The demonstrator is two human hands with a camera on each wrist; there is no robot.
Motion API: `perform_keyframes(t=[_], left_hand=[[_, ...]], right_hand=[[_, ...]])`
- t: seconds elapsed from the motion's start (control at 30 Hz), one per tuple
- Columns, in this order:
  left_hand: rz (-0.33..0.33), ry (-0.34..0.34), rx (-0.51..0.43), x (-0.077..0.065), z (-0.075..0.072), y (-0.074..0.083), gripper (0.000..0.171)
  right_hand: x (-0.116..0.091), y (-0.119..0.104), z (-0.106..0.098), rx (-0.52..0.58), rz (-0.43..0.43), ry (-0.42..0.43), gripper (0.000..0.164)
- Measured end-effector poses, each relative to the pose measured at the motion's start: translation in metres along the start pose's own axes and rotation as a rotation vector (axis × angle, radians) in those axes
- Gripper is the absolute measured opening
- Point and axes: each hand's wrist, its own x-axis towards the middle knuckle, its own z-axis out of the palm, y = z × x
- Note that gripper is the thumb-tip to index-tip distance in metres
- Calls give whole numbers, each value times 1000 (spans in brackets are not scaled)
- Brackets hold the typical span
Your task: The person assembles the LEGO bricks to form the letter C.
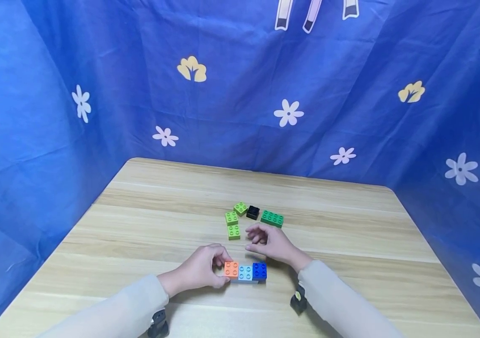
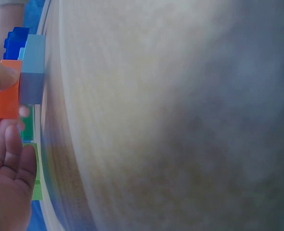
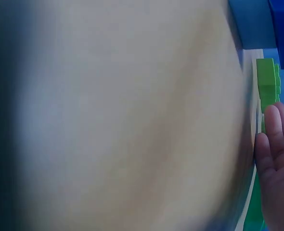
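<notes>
My left hand [image 1: 199, 268] pinches an orange toy brick [image 1: 231, 270] between thumb and fingers. That brick sits at the left end of a small assembly, in a row with a light blue brick [image 1: 245, 272] and a dark blue brick [image 1: 259, 271]. Under the row runs a longer grey-blue brick [image 2: 32, 72], seen from the side in the left wrist view. Just beyond the assembly, my right hand [image 1: 274, 242] hovers with relaxed, slightly bent fingers and holds nothing. Its fingertips are nearest to a lime green brick [image 1: 233, 232].
Two more lime bricks, one in front [image 1: 232, 218] and one behind [image 1: 240, 208], lie farther back on the wooden table [image 1: 159, 206]. Beside them are a black brick [image 1: 253, 212] and a longer green brick [image 1: 271, 218]. A blue patterned curtain [image 1: 231, 108] surrounds the table's back and sides.
</notes>
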Motion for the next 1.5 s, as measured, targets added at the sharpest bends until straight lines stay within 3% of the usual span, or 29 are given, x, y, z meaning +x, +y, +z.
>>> perform_keyframes(t=[0.2, 0.47, 0.83, 1.2, 1.5], left_hand=[[-1, 2, -2, 0, 1, -1, 31], [-16, -4, -2, 0, 0, -2, 32], [-16, -14, -16, 1, -4, 2, 32], [-3, -11, -4, 1, -3, -1, 31], [-15, -17, -27, 1, -2, -2, 34]], right_hand=[[21, 11, 3, -43, 6, 11, 46], [35, 10, 8, -124, 45, 14, 51], [42, 9, 15, -201, -12, 54, 37], [29, 5, 10, -123, 82, 73, 37], [4, -5, 12, -7, -86, 131, 32]])
